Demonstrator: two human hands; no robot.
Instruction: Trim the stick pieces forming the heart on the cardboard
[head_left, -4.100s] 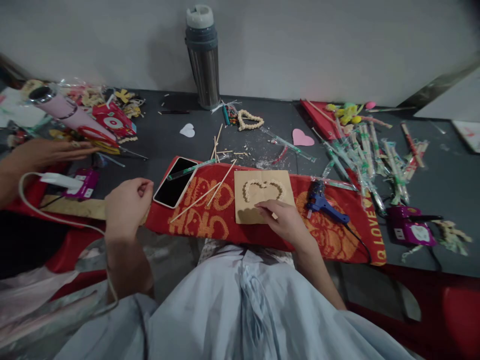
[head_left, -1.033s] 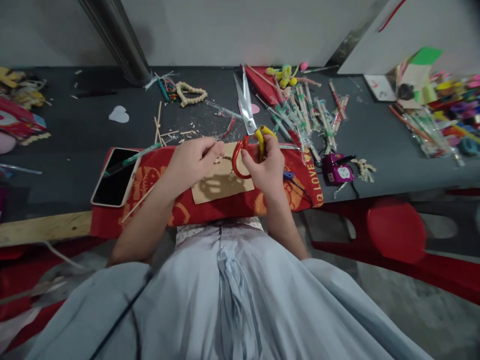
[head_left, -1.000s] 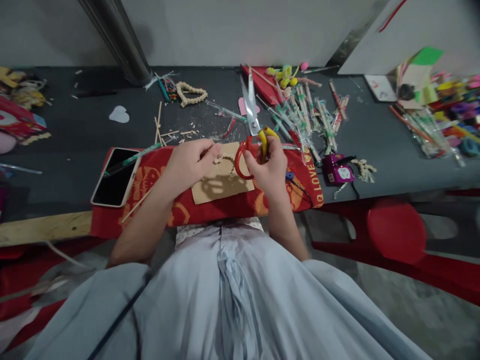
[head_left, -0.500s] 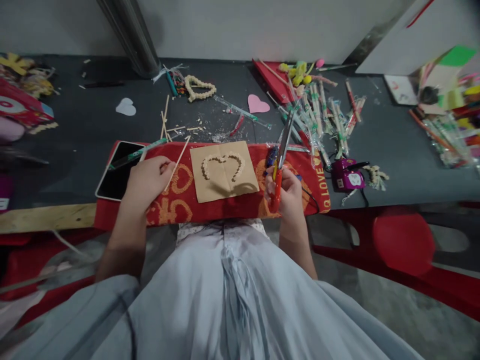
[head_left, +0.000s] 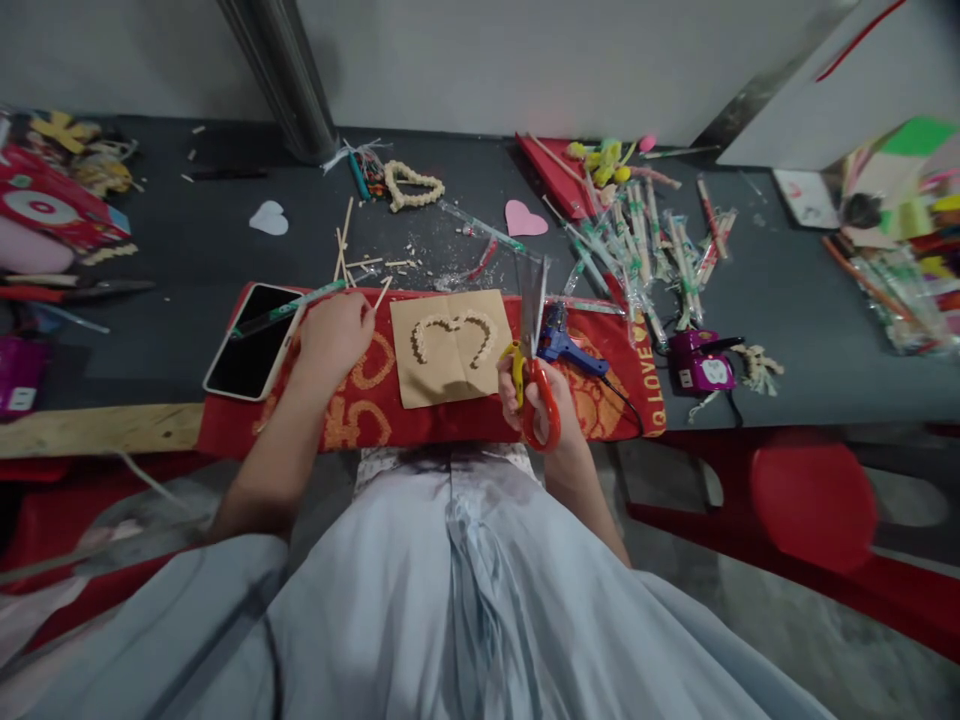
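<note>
My right hand (head_left: 541,400) grips scissors (head_left: 531,350) with one red and one yellow handle, blades pointing away from me, just right of a tan card (head_left: 450,345). A partial heart outline of small pale pieces (head_left: 450,335) lies on that card. My left hand (head_left: 334,335) is closed around a thin wooden stick (head_left: 381,293) at the card's left. Card and hands rest over a red towel (head_left: 360,400) with orange hearts.
A phone (head_left: 251,340) lies on the towel's left end, a blue glue gun (head_left: 570,350) on its right. A finished pale heart (head_left: 412,187), a white paper heart (head_left: 268,218), a pink paper heart (head_left: 523,218), wrapped sticks (head_left: 645,240) and a purple device (head_left: 701,368) lie on the dark table. A red stool (head_left: 814,495) stands at right.
My right hand drew the scissors back from above the card to its right side. My left hand left the card, moved left and took a wooden stick.
</note>
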